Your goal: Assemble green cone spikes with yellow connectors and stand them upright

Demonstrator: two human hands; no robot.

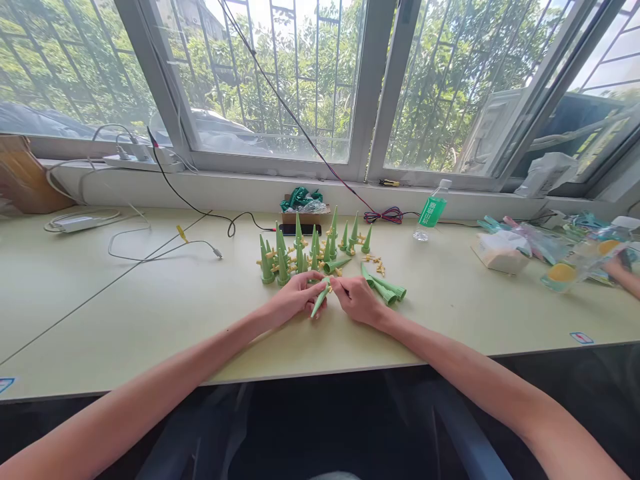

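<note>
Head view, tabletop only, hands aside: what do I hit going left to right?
White power adapter → yellow cable tag → upright green cones → loose green cones → green-labelled bottle → tissue pack.

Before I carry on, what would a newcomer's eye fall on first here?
Probably the cluster of upright green cones at the middle of the pale table. Just in front of them, the left hand holds another green cone, with the right hand close beside it. Behind, bright barred windows full of foliage span the background.
</note>
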